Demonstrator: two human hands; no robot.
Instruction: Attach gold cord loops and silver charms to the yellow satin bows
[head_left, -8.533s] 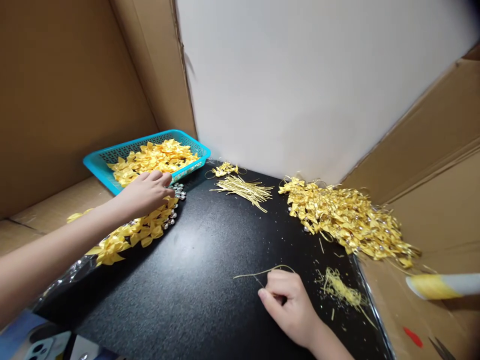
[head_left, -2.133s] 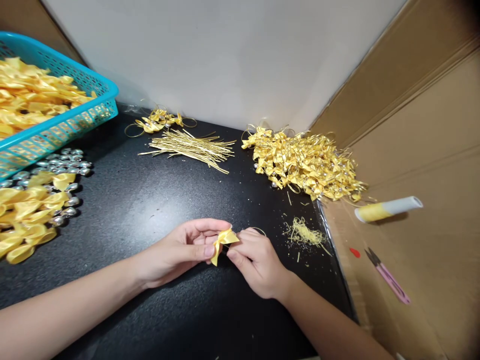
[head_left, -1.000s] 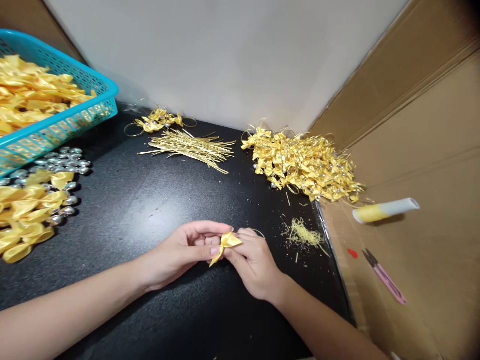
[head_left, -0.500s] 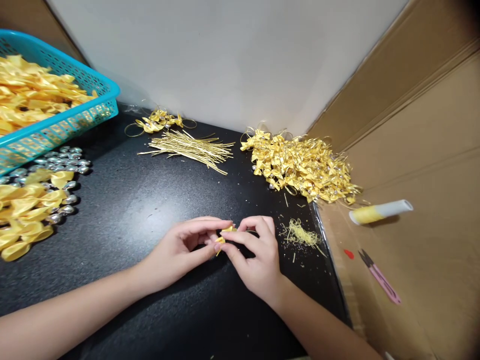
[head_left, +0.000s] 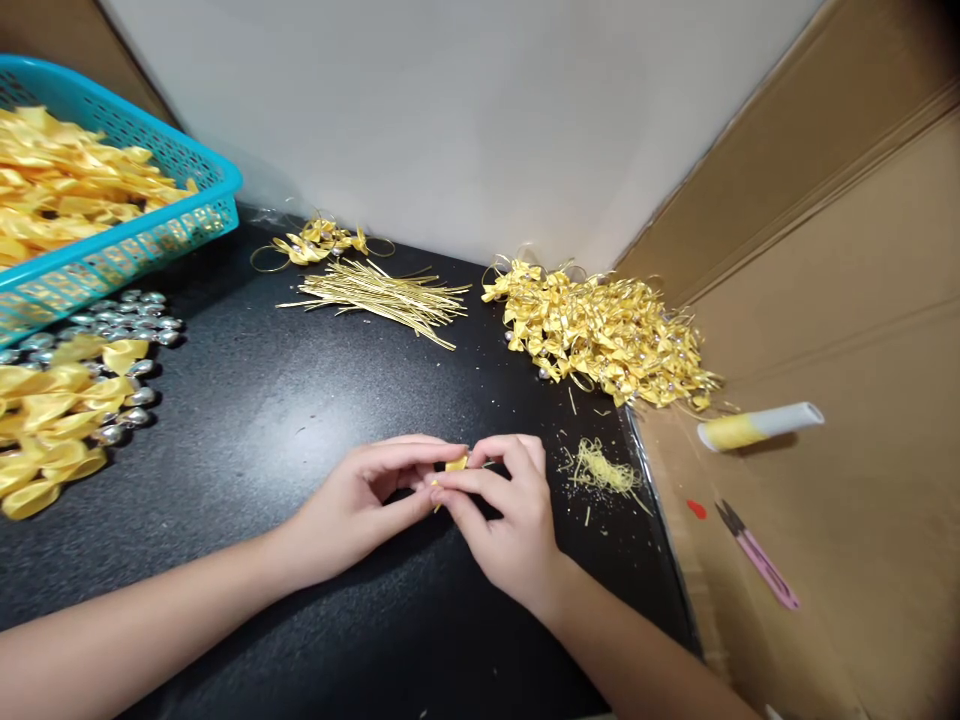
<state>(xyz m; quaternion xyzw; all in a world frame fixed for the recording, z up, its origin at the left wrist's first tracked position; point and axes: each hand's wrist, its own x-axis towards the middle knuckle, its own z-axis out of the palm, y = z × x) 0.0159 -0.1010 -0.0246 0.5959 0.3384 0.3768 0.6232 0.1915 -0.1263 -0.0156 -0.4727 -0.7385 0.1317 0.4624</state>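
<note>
Just above the black tabletop (head_left: 247, 440), both hands meet over a small yellow ribbon bow (head_left: 455, 464). My left hand (head_left: 367, 495) pinches it from the left between thumb and fingers. From the other side, my right hand (head_left: 510, 505) closes on the same bow, its thumb and fingers against the left fingertips. Most of the bow is covered by fingers, and I cannot tell how a cord or bead sits on it. Beyond the hands lies a bundle of gold cords (head_left: 382, 298).
At left stands a blue basket (head_left: 187, 150) full of yellow bows, with loose bows (head_left: 52, 420) and silver beads (head_left: 135, 318) before it. Finished-looking bows with gold loops (head_left: 607, 330) are heaped at right. Nearby are thread scraps (head_left: 604, 468), a thread spool (head_left: 757, 427) and pink snips (head_left: 761, 560).
The right fingers have shifted slightly left and closer over the bow, covering more of its lower part. Otherwise the hands stay in place.
</note>
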